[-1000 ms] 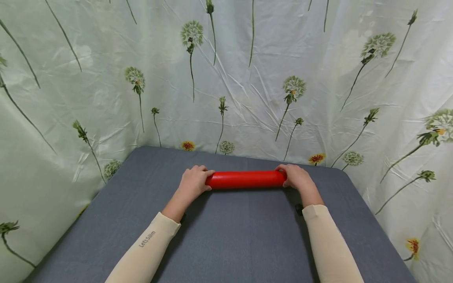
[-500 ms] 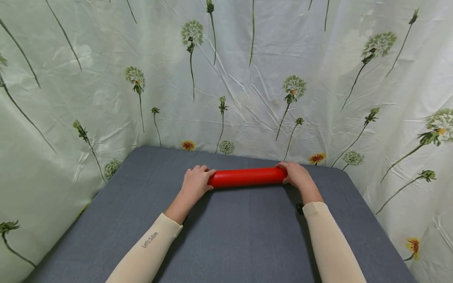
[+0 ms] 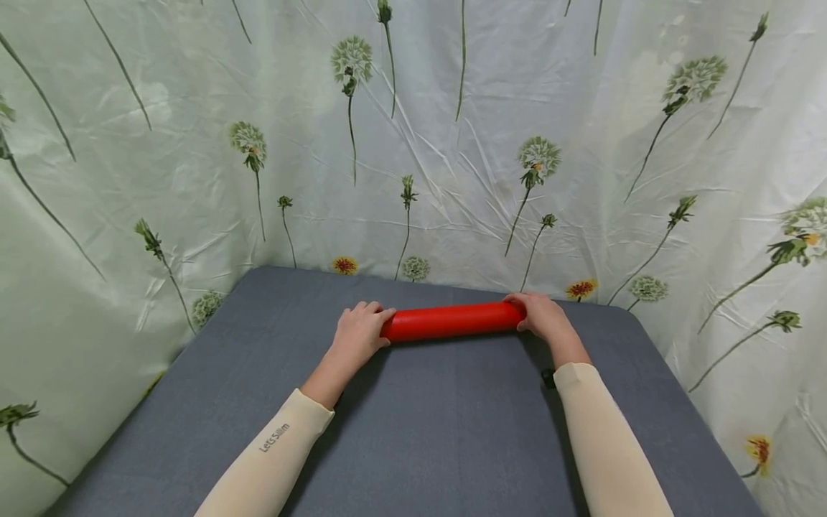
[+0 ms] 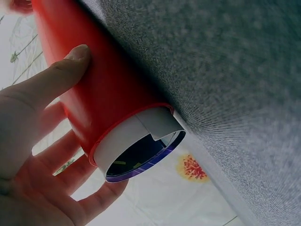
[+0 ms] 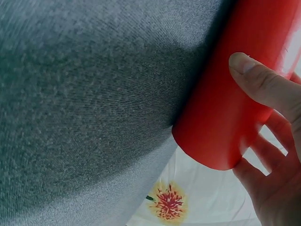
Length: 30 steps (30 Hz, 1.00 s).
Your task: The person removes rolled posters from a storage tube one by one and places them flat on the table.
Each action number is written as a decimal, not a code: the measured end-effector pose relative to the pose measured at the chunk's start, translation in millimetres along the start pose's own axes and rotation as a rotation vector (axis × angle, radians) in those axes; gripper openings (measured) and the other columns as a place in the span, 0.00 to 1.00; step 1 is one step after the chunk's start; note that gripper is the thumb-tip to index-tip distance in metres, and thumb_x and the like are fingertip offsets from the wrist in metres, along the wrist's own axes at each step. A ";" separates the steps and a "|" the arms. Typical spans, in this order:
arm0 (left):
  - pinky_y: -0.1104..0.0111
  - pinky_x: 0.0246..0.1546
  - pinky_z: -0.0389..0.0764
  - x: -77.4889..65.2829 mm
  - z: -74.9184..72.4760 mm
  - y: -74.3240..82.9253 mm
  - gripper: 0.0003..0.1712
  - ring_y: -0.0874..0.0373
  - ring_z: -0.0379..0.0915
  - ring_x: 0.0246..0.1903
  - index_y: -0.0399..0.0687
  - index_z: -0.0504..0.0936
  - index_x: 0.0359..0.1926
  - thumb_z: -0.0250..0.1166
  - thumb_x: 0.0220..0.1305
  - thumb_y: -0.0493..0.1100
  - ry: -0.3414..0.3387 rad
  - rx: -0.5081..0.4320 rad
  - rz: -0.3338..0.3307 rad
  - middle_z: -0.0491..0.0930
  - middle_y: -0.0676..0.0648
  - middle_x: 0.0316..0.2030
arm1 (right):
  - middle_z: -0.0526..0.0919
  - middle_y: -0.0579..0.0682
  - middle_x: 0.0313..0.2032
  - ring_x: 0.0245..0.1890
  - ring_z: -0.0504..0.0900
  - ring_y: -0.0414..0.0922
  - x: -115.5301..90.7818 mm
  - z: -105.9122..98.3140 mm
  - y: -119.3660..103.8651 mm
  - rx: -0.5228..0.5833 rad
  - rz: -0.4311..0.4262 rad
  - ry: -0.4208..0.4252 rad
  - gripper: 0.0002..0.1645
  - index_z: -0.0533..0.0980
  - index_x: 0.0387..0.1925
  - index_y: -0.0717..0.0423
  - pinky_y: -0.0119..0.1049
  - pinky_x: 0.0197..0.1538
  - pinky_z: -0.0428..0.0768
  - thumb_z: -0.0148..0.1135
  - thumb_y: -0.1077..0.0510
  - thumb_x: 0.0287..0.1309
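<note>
A smooth red roll (image 3: 452, 321) lies crosswise over the far part of the table, held at both ends. My left hand (image 3: 357, 334) grips its left end, thumb on the near side and fingers round the far side. In the left wrist view, a whitish layer with a dark, purple-edged inside sticks out of the red wrap (image 4: 99, 80) at that end. My right hand (image 3: 541, 320) holds the right end the same way. The right wrist view shows the red cover (image 5: 230, 108) close along the table cloth, thumb laid across it.
Grey cloth covers the table (image 3: 413, 431), whose far edge runs just behind the roll. A pale curtain (image 3: 452, 143) printed with dandelions hangs behind the table and along both sides. A small black item (image 3: 548, 378) shows at the right wrist.
The roll's right end has shifted slightly away from me with my right hand, so the roll slants a little. Its left end and my left hand have moved slightly right.
</note>
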<state>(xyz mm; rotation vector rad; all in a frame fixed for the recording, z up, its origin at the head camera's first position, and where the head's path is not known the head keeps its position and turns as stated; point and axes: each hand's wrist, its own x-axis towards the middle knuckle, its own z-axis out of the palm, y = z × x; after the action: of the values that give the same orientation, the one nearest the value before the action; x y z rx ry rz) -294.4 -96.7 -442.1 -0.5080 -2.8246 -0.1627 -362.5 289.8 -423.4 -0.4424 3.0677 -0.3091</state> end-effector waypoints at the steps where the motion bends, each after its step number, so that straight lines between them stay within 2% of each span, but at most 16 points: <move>1: 0.49 0.47 0.83 0.2 -0.1 -0.1 0.35 0.45 0.81 0.51 0.53 0.86 0.64 0.84 0.54 0.50 0.005 -0.010 -0.005 0.87 0.44 0.53 | 0.79 0.65 0.67 0.62 0.79 0.65 0.4 0.5 0.5 -0.003 -0.003 0.003 0.39 0.77 0.69 0.51 0.63 0.62 0.78 0.77 0.66 0.55; 6: 0.49 0.45 0.83 0.5 -1.0 0.9 0.31 0.45 0.82 0.48 0.49 0.88 0.58 0.85 0.52 0.48 0.033 -0.043 -0.032 0.89 0.44 0.51 | 0.77 0.66 0.69 0.67 0.75 0.67 -0.7 1.4 1.3 0.006 -0.024 0.014 0.40 0.76 0.70 0.52 0.64 0.66 0.75 0.76 0.67 0.56; 13: 0.51 0.45 0.83 1.2 -0.3 2.7 0.32 0.46 0.82 0.48 0.50 0.89 0.59 0.85 0.52 0.50 0.034 -0.025 -0.050 0.89 0.44 0.52 | 0.75 0.66 0.71 0.70 0.72 0.67 -5.9 4.2 -0.1 0.025 -0.029 0.018 0.40 0.73 0.73 0.53 0.66 0.70 0.73 0.73 0.68 0.60; 20: 0.51 0.46 0.83 1.6 0.6 3.6 0.32 0.46 0.82 0.49 0.51 0.89 0.59 0.85 0.52 0.50 0.031 -0.013 -0.060 0.89 0.44 0.53 | 0.74 0.68 0.71 0.71 0.70 0.69 -6.5 6.5 -0.5 0.036 -0.044 0.024 0.42 0.72 0.74 0.55 0.68 0.71 0.70 0.75 0.67 0.58; 30: 0.50 0.47 0.83 2.1 1.1 3.9 0.32 0.45 0.83 0.50 0.51 0.88 0.59 0.85 0.52 0.49 0.035 -0.019 -0.067 0.89 0.45 0.53 | 0.62 0.70 0.78 0.77 0.60 0.73 -5.3 6.9 -9.9 0.075 -0.050 0.022 0.53 0.64 0.80 0.53 0.73 0.72 0.65 0.79 0.50 0.59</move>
<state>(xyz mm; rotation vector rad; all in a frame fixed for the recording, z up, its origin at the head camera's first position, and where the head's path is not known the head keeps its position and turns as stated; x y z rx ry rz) -295.2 -92.2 -442.3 -0.4109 -2.8097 -0.2102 -354.4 280.7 -428.3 -0.5164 3.0573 -0.4320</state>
